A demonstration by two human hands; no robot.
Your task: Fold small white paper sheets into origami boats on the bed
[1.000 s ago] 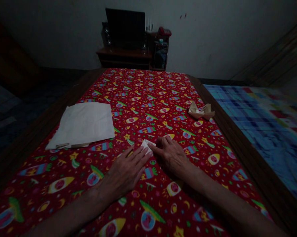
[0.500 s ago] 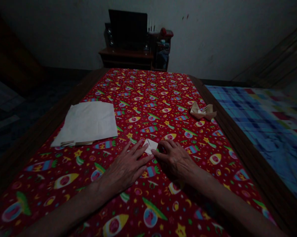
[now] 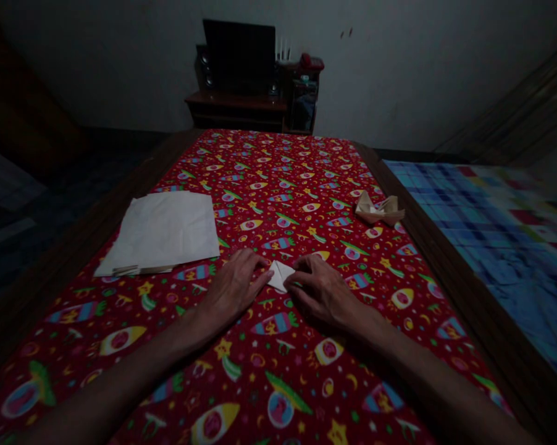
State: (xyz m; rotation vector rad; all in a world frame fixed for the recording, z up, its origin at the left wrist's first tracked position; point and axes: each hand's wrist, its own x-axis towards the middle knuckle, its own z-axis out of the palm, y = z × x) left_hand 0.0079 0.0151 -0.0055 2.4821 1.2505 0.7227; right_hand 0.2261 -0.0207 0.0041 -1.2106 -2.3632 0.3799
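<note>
A small folded white paper lies on the red patterned cloth between my two hands. My left hand rests palm down at its left edge, fingers curled and the fingertips pinching that side. On the paper's right side, my right hand has its fingers bent and pinches the edge. Both forearms reach in from the bottom of the view. The room is dim.
A stack of white sheets lies on the cloth to the left. A folded tan paper figure sits near the right edge. A blue checked surface runs along the right. A dark cabinet with a screen stands at the far wall.
My left hand slid forward and its spread fingers curled in at the paper's left edge. The small paper now shows more between the hands. The right hand stayed at the paper.
</note>
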